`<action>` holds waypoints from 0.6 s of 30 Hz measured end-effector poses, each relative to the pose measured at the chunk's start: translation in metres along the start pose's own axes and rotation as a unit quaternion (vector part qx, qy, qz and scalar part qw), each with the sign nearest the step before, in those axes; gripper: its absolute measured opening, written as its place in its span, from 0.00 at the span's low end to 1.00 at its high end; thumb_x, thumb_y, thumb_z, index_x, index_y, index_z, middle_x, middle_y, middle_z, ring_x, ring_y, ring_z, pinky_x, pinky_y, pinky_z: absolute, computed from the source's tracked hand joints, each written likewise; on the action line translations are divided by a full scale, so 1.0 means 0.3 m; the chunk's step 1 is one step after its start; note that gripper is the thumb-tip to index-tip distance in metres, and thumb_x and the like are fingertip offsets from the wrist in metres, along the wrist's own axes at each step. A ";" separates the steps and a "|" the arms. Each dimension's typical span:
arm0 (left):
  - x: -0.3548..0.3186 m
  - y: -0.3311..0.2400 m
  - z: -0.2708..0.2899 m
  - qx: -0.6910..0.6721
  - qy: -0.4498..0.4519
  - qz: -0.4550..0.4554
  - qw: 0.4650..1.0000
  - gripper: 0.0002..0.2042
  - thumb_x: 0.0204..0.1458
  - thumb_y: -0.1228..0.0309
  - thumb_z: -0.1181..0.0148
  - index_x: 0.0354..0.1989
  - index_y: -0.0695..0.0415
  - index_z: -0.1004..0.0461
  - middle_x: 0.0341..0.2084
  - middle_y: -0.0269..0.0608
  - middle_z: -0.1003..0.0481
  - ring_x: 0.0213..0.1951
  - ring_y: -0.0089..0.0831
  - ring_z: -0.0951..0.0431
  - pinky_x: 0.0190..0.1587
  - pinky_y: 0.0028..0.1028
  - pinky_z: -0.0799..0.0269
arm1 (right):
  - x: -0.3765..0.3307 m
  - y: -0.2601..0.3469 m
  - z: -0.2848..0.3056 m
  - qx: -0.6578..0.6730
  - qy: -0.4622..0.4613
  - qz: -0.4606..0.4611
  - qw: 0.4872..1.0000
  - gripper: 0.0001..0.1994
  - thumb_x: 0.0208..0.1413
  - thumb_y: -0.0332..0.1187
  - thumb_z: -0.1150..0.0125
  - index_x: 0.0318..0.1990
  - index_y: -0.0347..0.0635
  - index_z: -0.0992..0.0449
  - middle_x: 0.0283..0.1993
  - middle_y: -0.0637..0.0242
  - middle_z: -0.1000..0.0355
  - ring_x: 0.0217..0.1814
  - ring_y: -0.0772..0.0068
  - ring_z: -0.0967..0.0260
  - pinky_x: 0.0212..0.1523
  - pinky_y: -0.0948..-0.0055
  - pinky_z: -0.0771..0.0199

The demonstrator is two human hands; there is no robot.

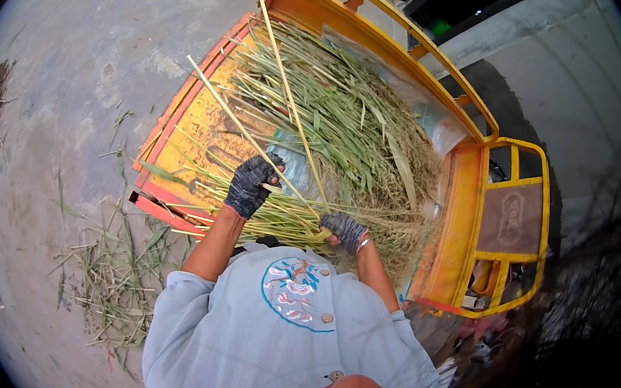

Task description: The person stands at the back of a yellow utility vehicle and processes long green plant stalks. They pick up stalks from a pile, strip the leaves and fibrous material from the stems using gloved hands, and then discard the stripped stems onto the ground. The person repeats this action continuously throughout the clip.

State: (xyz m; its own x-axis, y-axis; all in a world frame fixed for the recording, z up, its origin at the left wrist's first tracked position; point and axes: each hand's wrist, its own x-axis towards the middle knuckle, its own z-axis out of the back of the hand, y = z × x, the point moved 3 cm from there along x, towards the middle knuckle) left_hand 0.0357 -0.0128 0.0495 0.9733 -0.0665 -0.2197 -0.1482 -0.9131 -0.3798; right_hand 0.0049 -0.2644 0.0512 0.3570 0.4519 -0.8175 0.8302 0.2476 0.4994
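Stalks (331, 107) heaped in a scuffed yellow cart bed (191, 123) on grey ground (75, 144).
Left hand (252, 187), fingers gripping one pale stalk (228, 107); right hand (345, 231), fingers closed around stalks.

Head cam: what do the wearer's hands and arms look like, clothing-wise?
Left hand and right hand: mottled dark-grey knit gloves with some bare fingertips showing; thin reddish edge at the left wrist. Light blue sleeves leave the forearms bare. No cables visible.
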 end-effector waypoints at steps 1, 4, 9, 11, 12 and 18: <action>0.001 -0.004 -0.001 0.002 0.024 0.014 1.000 0.13 0.42 0.74 0.39 0.36 0.66 0.30 0.27 0.43 0.28 0.22 0.22 0.30 0.26 0.20 0.32 | -0.007 0.008 -0.013 -0.014 0.014 -0.001 1.000 0.07 0.48 0.33 0.49 0.24 0.42 0.34 0.10 0.70 0.45 0.09 0.79 0.50 0.10 0.79 0.55; 0.006 -0.036 -0.002 0.039 0.059 0.049 0.996 0.12 0.43 0.76 0.40 0.36 0.68 0.29 0.27 0.44 0.25 0.25 0.26 0.27 0.29 0.22 0.29 | -0.002 0.006 -0.032 -0.008 0.057 -0.023 0.998 0.09 0.50 0.35 0.48 0.22 0.42 0.34 0.10 0.72 0.47 0.09 0.82 0.54 0.10 0.81 0.58; 0.002 -0.081 -0.038 0.121 -0.007 -0.017 0.993 0.09 0.44 0.76 0.42 0.33 0.68 0.28 0.23 0.43 0.26 0.21 0.27 0.27 0.26 0.25 0.29 | 0.078 -0.003 0.029 -0.441 0.036 0.195 0.875 0.08 0.44 0.31 0.46 0.33 0.42 0.31 0.24 0.63 0.34 0.23 0.65 0.36 0.24 0.68 0.40; 0.010 -0.097 -0.020 0.140 -0.051 -0.051 0.987 0.07 0.45 0.77 0.42 0.30 0.68 0.28 0.20 0.43 0.26 0.20 0.28 0.27 0.25 0.26 0.28 | 0.082 0.006 0.015 -0.660 -0.041 0.327 0.675 0.14 0.42 0.31 0.46 0.39 0.43 0.32 0.33 0.60 0.30 0.34 0.60 0.33 0.33 0.62 0.37; 0.014 -0.105 -0.011 0.135 -0.073 -0.054 0.987 0.07 0.45 0.77 0.43 0.30 0.68 0.29 0.20 0.43 0.27 0.20 0.28 0.27 0.25 0.26 0.28 | 0.081 0.003 0.014 -0.691 -0.080 0.358 0.623 0.17 0.41 0.31 0.46 0.42 0.43 0.32 0.37 0.60 0.30 0.39 0.59 0.34 0.38 0.59 0.38; 0.046 -0.125 0.038 0.127 -0.159 -0.054 0.978 0.05 0.45 0.78 0.44 0.27 0.67 0.30 0.20 0.45 0.28 0.20 0.31 0.26 0.25 0.29 0.26 | 0.037 0.133 -0.091 -0.636 -0.281 0.303 0.651 0.14 0.54 0.40 0.52 0.31 0.39 0.27 0.34 0.53 0.30 0.32 0.53 0.32 0.30 0.63 0.33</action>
State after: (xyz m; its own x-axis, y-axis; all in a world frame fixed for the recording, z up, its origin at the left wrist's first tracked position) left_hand 0.0527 0.0253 0.0504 0.8876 0.1894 -0.4198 -0.1262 -0.7766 -0.6172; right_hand 0.0303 -0.2262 0.0700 0.8515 0.5002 -0.1572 -0.4352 0.8415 0.3202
